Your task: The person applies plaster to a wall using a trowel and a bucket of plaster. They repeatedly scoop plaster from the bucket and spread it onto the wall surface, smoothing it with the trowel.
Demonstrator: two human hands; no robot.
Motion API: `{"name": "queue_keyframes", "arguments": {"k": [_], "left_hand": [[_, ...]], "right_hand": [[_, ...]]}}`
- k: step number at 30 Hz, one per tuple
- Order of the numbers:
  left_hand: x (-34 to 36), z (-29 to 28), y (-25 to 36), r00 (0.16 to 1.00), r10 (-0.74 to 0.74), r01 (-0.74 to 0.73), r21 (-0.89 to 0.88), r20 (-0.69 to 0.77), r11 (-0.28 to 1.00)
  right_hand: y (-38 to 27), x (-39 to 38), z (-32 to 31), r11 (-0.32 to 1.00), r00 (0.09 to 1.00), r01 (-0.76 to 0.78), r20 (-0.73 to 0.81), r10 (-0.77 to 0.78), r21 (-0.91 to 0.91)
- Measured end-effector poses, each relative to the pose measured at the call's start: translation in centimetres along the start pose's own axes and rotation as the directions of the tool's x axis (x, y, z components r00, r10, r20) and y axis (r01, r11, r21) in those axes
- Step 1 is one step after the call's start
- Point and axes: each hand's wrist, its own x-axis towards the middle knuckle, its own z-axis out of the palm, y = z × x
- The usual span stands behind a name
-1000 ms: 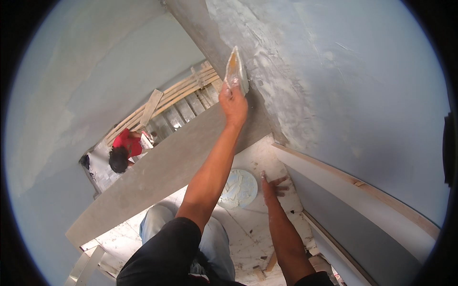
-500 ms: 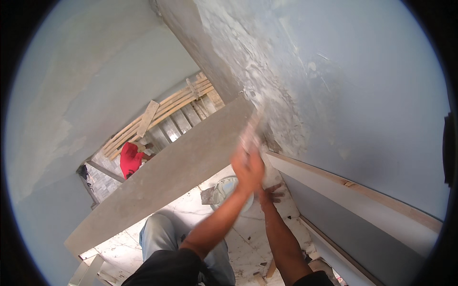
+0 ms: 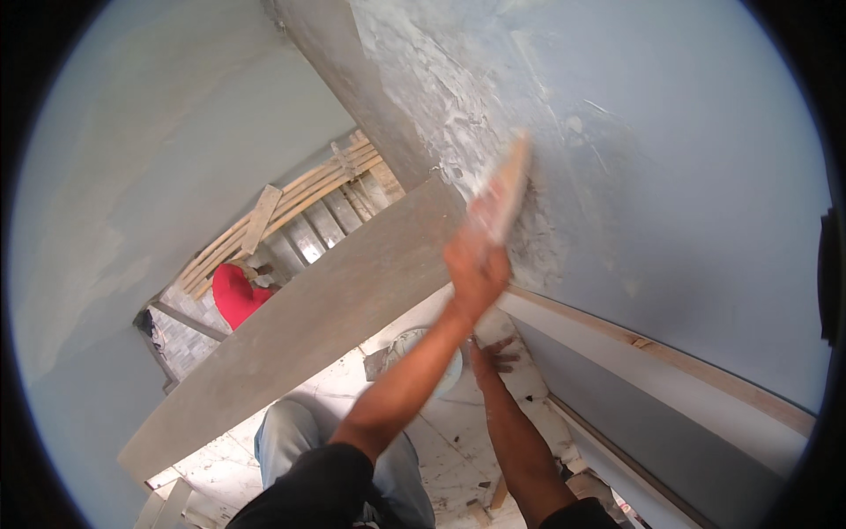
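My left hand (image 3: 476,275) is closed on a flat, pale plastering trowel (image 3: 504,196), blurred by motion, which is up against the wall (image 3: 705,150) beside a patch of rough white plaster (image 3: 454,110). Lower down, my right hand (image 3: 493,360) has its fingers spread and holds nothing visible; whether it presses on a surface I cannot tell. Just left of it stands a round bucket (image 3: 451,377) of pale filler, partly hidden by my left forearm. A grey, flat-bladed scraper (image 3: 377,364) shows at the bucket's left rim.
A grey cement-faced half wall (image 3: 308,300) slants across the left. Beyond it, lower down, are long wooden planks (image 3: 291,220) and a person in red (image 3: 236,295). A wood-edged white ledge (image 3: 652,361) runs along the right. Debris dots the marbled tile floor (image 3: 449,432).
My left hand has swept the trowel up and to the right along the wall. My right hand stays low beside the bucket, and the view has shifted slightly.
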Motion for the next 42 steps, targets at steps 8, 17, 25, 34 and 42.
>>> {"name": "queue_keyframes", "arguments": {"k": [8,17,25,34,42], "left_hand": [[-2.8,-2.9,6.6,0.99,-0.13,0.136,-0.113,0.052,0.984],[9.9,-0.5,4.3,0.997,0.066,-0.067,-0.038,-0.031,0.997],[-0.8,-0.7,10.6,0.959,0.029,0.014,-0.149,0.281,0.989],[9.5,-2.5,6.0,0.997,-0.003,0.002,0.013,0.075,1.0],[-5.0,-0.6,8.8,0.942,-0.019,0.071,-0.142,0.336,0.987]], "right_hand": [[0.1,-0.6,-0.5,0.995,0.998,0.042,0.033,-0.045,0.087],[-0.5,-1.2,0.2,0.997,0.996,0.035,0.083,-0.041,0.074],[-0.1,-0.2,0.4,0.999,0.998,0.035,0.053,-0.037,0.042],[-0.3,0.1,1.2,0.997,0.996,0.043,0.076,-0.047,0.058],[2.9,2.9,2.6,0.996,0.995,0.089,0.044,-0.091,0.03]]}}
